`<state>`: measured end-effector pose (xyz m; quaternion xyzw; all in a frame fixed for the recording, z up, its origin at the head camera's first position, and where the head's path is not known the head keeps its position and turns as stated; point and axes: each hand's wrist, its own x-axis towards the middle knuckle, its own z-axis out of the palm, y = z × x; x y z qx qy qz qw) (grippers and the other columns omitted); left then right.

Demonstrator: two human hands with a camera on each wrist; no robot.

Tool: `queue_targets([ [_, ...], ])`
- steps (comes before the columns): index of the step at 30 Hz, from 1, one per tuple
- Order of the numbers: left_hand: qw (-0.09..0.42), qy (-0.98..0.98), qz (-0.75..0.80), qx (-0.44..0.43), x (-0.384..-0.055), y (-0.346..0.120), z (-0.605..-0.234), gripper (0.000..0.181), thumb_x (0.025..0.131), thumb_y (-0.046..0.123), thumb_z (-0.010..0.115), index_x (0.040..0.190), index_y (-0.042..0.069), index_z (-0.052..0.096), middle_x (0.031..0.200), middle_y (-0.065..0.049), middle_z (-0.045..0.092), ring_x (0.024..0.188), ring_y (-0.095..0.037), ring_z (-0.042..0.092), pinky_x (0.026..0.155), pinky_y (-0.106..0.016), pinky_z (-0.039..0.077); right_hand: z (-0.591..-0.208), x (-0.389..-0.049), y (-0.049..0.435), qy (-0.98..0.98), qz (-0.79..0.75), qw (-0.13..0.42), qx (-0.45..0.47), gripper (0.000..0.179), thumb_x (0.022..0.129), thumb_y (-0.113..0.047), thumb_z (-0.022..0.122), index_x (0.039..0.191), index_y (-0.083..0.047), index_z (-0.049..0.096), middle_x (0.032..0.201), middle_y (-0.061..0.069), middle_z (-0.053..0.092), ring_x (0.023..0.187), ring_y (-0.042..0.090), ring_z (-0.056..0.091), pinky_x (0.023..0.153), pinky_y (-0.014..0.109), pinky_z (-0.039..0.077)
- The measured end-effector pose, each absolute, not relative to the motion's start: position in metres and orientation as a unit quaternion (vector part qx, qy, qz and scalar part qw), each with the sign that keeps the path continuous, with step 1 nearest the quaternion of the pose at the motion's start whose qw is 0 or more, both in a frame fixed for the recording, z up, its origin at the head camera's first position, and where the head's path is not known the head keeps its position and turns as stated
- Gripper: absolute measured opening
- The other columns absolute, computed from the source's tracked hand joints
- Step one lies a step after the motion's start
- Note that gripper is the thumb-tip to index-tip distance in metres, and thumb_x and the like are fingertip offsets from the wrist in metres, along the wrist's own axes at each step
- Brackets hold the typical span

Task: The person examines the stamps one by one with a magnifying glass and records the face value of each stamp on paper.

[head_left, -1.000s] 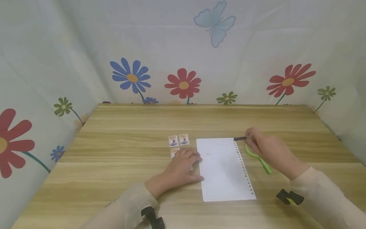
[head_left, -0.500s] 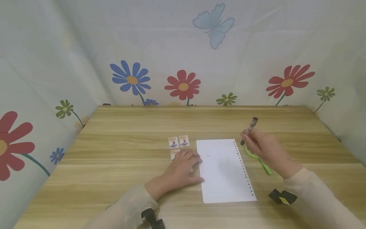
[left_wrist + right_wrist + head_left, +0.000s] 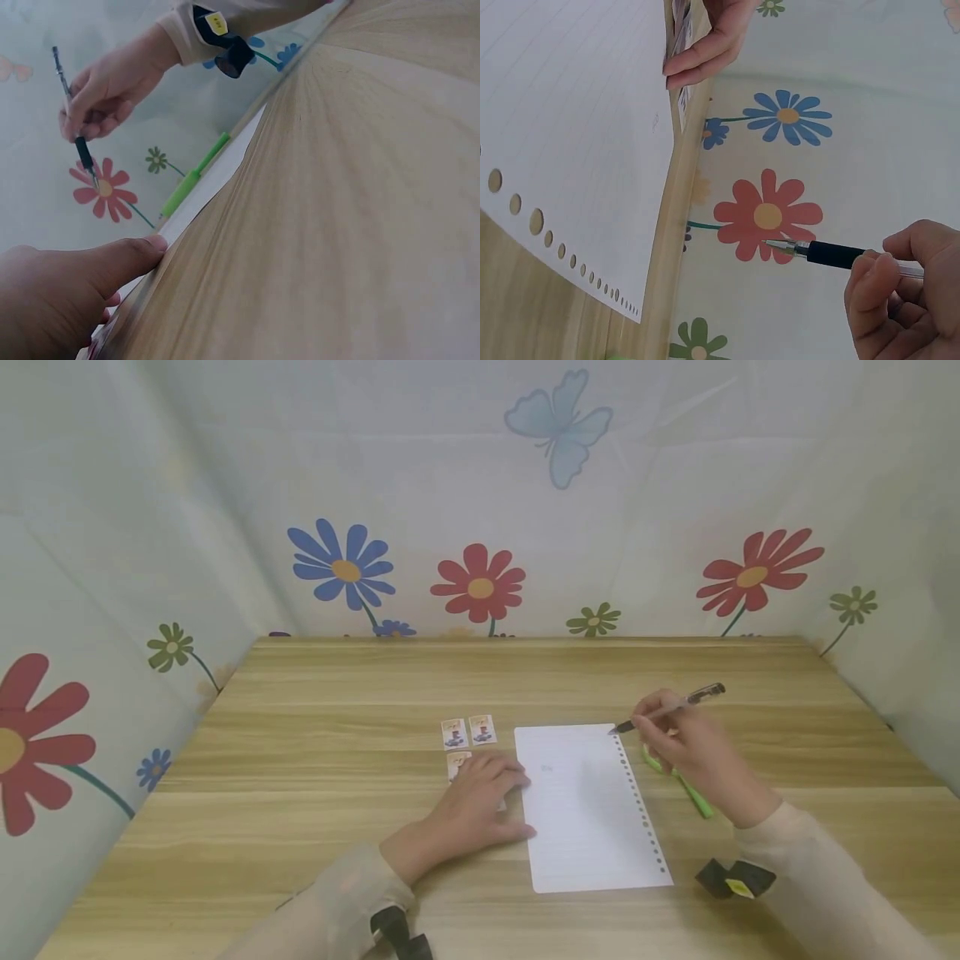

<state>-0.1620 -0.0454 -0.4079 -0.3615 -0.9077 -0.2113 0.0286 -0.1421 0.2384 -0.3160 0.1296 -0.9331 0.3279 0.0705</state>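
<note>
In the head view my right hand (image 3: 693,756) pinches a gel pen (image 3: 705,693) beyond the top right corner of a white lined loose-leaf sheet (image 3: 585,835). The right wrist view shows the bare metal tip and black grip of the pen (image 3: 832,255), apart from the paper. A small faint mark (image 3: 547,768) is on the sheet's upper left. My left hand (image 3: 472,806) lies at the left edge of the sheet, thumb and fingertips touching it, fingers relaxed. Under that hand a small picture card (image 3: 458,762) is partly hidden.
Two more picture cards (image 3: 454,735) lie beyond the left hand. A bright green loop with a handle (image 3: 696,797), like a magnifying glass, lies right of the sheet, partly behind the right hand. The wooden table (image 3: 337,693) meets a flowered curtain (image 3: 420,468) at the back.
The pen has turned in my right hand, from lying sideways, to upright, to leaning right with its tip down toward the sheet's corner. My left hand and the sheet stay put.
</note>
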Motion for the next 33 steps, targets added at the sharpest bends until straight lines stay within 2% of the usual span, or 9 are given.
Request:
queue_targets([
  [5, 0.026, -0.908, -0.212, -0.360, -0.162, -0.045, -0.407, 0.058, 0.076, 0.050, 0.074, 0.119, 0.012, 0.063, 0.128, -0.002, 0.058, 0.127, -0.024, 0.045, 0.113, -0.048, 0.031, -0.320, -0.146, 0.235, -0.917, 0.374, 0.069, 0.124, 0.014, 0.095, -0.014, 0.058, 0.105, -0.003, 0.058, 0.076, 0.010, 0.059, 0.046, 0.014, 0.046, 0.041, 0.023, 0.041],
  [9, 0.027, -0.909, -0.210, -0.359, -0.162, -0.045, -0.407, 0.058, 0.076, 0.050, 0.074, 0.119, 0.012, 0.063, 0.128, -0.001, 0.058, 0.127, -0.024, 0.045, 0.113, -0.048, 0.031, -0.324, -0.149, 0.233, -0.908, 0.394, 0.061, 0.130, 0.018, 0.097, -0.016, 0.055, 0.108, -0.003, 0.062, 0.070, 0.011, 0.057, 0.045, 0.014, 0.048, 0.041, 0.025, 0.043],
  [16, 0.030, -0.908, -0.207, -0.362, -0.163, -0.045, -0.408, 0.058, 0.076, 0.050, 0.074, 0.118, 0.013, 0.063, 0.127, -0.001, 0.058, 0.127, -0.023, 0.045, 0.113, -0.047, 0.032, -0.330, -0.152, 0.230, -0.884, 0.445, 0.010, 0.142, 0.020, 0.100, -0.017, 0.050, 0.108, -0.002, 0.060, 0.089, 0.020, 0.067, 0.069, 0.015, 0.067, 0.049, 0.028, 0.054],
  [19, 0.029, -0.909, -0.206, -0.362, -0.164, -0.045, -0.409, 0.058, 0.076, 0.050, 0.074, 0.119, 0.013, 0.063, 0.127, 0.000, 0.058, 0.126, -0.023, 0.046, 0.112, -0.046, 0.033, -0.331, -0.153, 0.226, -0.880, 0.452, 0.003, 0.147, 0.014, 0.097, -0.014, 0.055, 0.105, -0.002, 0.058, 0.083, 0.016, 0.064, 0.062, 0.017, 0.064, 0.047, 0.027, 0.053],
  [24, 0.025, -0.910, -0.204, -0.360, -0.164, -0.046, -0.409, 0.059, 0.076, 0.051, 0.074, 0.120, 0.013, 0.062, 0.127, 0.000, 0.058, 0.125, -0.022, 0.046, 0.111, -0.045, 0.034, -0.331, -0.155, 0.216, -0.879, 0.451, 0.020, 0.154, 0.011, 0.092, -0.006, 0.061, 0.098, -0.001, 0.053, 0.073, 0.008, 0.054, 0.047, 0.011, 0.049, 0.040, 0.024, 0.046],
  [33, 0.021, -0.913, -0.196, -0.357, -0.165, -0.046, -0.407, 0.060, 0.077, 0.054, 0.072, 0.121, 0.015, 0.062, 0.128, 0.000, 0.058, 0.126, -0.021, 0.045, 0.112, -0.044, 0.034, -0.332, -0.158, 0.204, -0.893, 0.423, 0.026, 0.149, 0.013, 0.090, -0.006, 0.062, 0.102, -0.001, 0.062, 0.080, 0.014, 0.061, 0.045, 0.009, 0.045, 0.041, 0.021, 0.043],
])
